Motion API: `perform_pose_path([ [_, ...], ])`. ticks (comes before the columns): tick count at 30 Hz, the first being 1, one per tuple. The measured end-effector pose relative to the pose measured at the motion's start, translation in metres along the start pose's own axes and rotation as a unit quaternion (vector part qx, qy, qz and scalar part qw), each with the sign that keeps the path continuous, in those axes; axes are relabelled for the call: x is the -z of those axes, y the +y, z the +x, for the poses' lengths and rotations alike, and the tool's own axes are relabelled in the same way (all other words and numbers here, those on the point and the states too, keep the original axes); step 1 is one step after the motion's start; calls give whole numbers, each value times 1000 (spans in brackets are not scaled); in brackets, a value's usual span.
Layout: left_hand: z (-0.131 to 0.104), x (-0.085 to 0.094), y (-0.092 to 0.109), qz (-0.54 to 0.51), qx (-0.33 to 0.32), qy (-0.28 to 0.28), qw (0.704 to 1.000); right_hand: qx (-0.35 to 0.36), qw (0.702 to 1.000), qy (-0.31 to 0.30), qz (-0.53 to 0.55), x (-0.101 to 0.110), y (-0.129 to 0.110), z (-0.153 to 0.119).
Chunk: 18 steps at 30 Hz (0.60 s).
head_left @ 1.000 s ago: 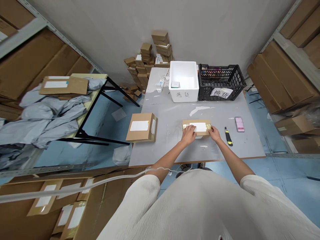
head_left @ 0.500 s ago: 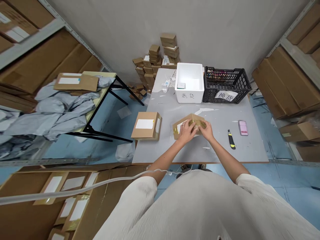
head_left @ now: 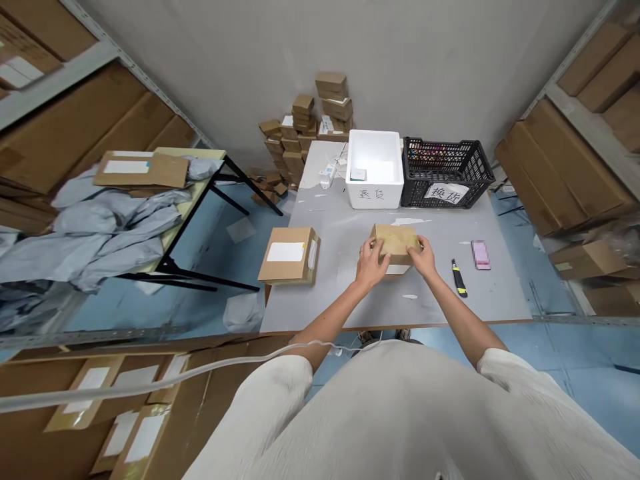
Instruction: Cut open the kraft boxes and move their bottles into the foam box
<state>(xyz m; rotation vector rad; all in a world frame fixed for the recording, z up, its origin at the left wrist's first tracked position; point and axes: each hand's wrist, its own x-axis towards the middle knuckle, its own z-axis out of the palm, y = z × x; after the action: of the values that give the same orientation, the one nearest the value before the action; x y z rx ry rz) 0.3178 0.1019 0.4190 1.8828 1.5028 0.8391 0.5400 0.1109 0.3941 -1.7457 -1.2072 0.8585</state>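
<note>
Filling the middle of the view, a grey table [head_left: 345,240] stood with its near edge before the person. To the left, well apart from it, was a side table [head_left: 215,154] heaped with grey plastic bags [head_left: 85,220]. Piled brown boxes [head_left: 303,143] rose behind the grey table's far left corner. Along the far part of the grey tabletop sat a black crate [head_left: 415,195] (its contents were too small to make out), with a white bin [head_left: 393,195] just beside it on the left. Near the table's left edge lay a labelled carton [head_left: 287,268], well apart from both hands.

Smaller than that one, the taped box [head_left: 397,239] was near the middle of the table, between the two hands, its tape-covered top showing and a white patch on the side facing the person. The left hand [head_left: 371,265] gripped its left end, thumb at the top's near edge; the right hand [head_left: 424,257] pressed the right end, so the box was held from both sides. Whether its base lay flat, I could not tell. Farther right were a pink-screened phone [head_left: 481,255] and, just beside it, a black-and-yellow cutter [head_left: 459,278].
</note>
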Motion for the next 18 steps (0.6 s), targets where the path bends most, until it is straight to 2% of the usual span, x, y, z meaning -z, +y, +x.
perform_pose_path([
  [4,3,-23,1,-47,9,-41,998,14,999,26,-17,31,5,-1],
  [7,3,-38,-1,-73,11,-95,993,-2,999,37,-28,42,17,-5],
  [9,3,-44,1,-60,3,-104,993,-12,999,43,-29,44,26,-8],
  [13,5,-49,14,21,-50,-85,995,-21,998,49,-15,41,38,-9],
  [16,5,-53,29,55,-105,-119,986,-33,998,61,6,35,38,-10],
  [18,5,-57,36,59,-128,-130,981,-31,998,46,22,29,32,-10],
])
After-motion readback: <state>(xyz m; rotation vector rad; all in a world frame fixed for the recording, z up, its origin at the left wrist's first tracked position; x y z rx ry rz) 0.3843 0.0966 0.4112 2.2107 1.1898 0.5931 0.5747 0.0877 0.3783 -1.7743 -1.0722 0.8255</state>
